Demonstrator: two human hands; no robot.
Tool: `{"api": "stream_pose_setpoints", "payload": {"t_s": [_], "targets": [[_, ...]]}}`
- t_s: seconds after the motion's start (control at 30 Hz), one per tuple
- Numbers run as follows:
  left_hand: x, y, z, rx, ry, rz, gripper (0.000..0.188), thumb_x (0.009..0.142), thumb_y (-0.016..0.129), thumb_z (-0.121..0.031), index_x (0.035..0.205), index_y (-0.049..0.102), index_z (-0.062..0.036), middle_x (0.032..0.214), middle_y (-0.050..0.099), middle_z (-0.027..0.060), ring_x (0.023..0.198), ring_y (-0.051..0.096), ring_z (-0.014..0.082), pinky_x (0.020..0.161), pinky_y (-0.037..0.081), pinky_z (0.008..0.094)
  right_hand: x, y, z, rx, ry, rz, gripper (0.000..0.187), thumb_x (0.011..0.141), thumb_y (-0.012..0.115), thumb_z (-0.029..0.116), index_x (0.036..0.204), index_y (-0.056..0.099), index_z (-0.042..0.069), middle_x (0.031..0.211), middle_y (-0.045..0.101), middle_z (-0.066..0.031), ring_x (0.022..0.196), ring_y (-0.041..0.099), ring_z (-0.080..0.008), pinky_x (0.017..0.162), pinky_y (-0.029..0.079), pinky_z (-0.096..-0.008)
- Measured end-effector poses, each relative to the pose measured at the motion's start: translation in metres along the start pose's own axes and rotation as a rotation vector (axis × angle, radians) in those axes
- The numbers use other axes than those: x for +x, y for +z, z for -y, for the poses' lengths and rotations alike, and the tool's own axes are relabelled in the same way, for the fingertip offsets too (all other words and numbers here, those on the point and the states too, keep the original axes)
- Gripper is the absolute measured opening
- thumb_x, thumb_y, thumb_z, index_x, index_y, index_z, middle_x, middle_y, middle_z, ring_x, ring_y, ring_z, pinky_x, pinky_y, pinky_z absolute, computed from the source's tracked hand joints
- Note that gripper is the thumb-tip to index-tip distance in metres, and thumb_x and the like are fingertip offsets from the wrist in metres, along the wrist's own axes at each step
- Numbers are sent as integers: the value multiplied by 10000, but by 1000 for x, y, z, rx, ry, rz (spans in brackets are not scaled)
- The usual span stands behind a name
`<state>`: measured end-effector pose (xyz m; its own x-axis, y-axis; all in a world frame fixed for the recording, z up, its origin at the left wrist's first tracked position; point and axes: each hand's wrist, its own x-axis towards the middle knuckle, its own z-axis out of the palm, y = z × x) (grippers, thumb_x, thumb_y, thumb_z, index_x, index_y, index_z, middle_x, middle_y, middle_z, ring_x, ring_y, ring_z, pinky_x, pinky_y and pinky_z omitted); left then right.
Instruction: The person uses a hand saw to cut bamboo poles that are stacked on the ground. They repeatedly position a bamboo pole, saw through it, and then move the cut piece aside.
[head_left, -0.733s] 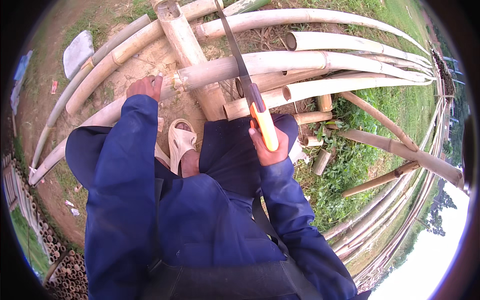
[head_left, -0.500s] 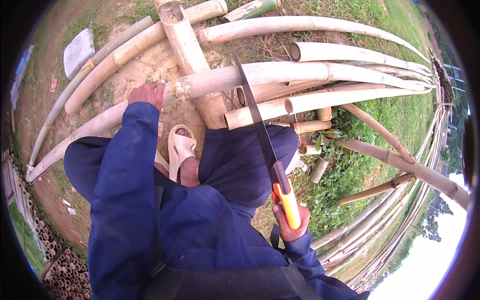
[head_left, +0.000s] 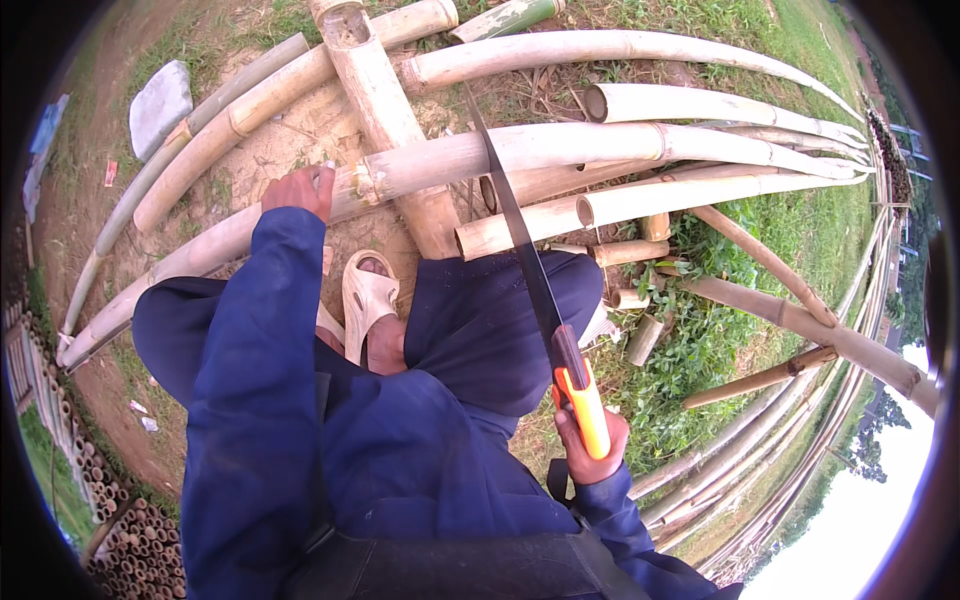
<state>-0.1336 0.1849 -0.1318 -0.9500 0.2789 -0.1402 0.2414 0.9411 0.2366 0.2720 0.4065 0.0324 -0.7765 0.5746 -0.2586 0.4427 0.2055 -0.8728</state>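
Note:
My right hand [head_left: 592,446] is wrapped round the orange-yellow handle of a handsaw [head_left: 530,255] with a long dark blade. The blade lies across a thick pale bamboo pole [head_left: 430,165], its far end reaching past the pole. My left hand [head_left: 298,192] is closed over the same pole, left of the saw and of a joint in the bamboo. Its fingertips are partly hidden on the far side. The pole rests crosswise on a notched bamboo post [head_left: 372,90], which lies on the ground pointing away from me.
More bamboo poles [head_left: 640,45] spread out to the right, with cut bamboo pieces [head_left: 645,338] below them. Two other poles [head_left: 240,118] lie at the left, near a pale stone slab [head_left: 160,105]. A slanted bamboo frame [head_left: 790,315] stands at right. Stacked bamboo [head_left: 140,550] is at lower left.
The whole view has shifted very slightly. Both hands and the saw stay at nearly the same places relative to the pole.

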Motion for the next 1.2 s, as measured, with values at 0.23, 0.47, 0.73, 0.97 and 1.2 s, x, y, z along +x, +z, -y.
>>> {"api": "stream_pose_setpoints", "payload": {"t_s": [0.23, 0.47, 0.73, 0.97, 1.2], "targets": [[6, 7, 3, 20, 20, 27, 562, 1005, 461, -523, 1021, 795, -71, 842, 721, 267, 835, 705, 432, 844, 530, 514, 142, 81, -22, 115, -65, 30, 146, 943, 743, 103, 915, 672, -22, 646, 559, 10, 585, 485, -53, 536, 403, -262], [3, 1, 6, -5, 6, 19, 556, 1009, 462, -512, 1020, 792, -64, 844, 718, 269, 854, 701, 437, 837, 528, 519, -7, -10, 10, 0, 101, 96, 277, 913, 714, -8, 1171, 670, -99, 1052, 754, -186, 1032, 720, -215, 917, 544, -319], [9, 6, 6, 21, 15, 43, 585, 1019, 438, -538, 1060, 792, -74, 914, 731, 268, 883, 705, 432, 857, 532, 511, 147, 88, -25, 122, -108, 8, 184, 927, 741, 82, 847, 628, -39, 626, 568, -88, 582, 439, -118, 560, 446, -323], [0, 0, -4, -8, 56, -4, 552, 1017, 450, -521, 1076, 796, -96, 868, 731, 254, 853, 709, 434, 842, 542, 509, -7, -6, 5, 50, 166, 63, 370, 920, 709, 17, 1280, 666, -61, 825, 710, -105, 750, 656, -97, 697, 527, -263], [3, 9, 11, 10, 12, -10, 602, 1015, 447, -556, 937, 786, -65, 875, 743, 226, 847, 719, 410, 835, 545, 514, 154, 91, -32, 60, -155, 12, 147, 943, 722, 62, 1049, 713, -39, 765, 661, -20, 679, 548, -69, 624, 469, -261]]}}
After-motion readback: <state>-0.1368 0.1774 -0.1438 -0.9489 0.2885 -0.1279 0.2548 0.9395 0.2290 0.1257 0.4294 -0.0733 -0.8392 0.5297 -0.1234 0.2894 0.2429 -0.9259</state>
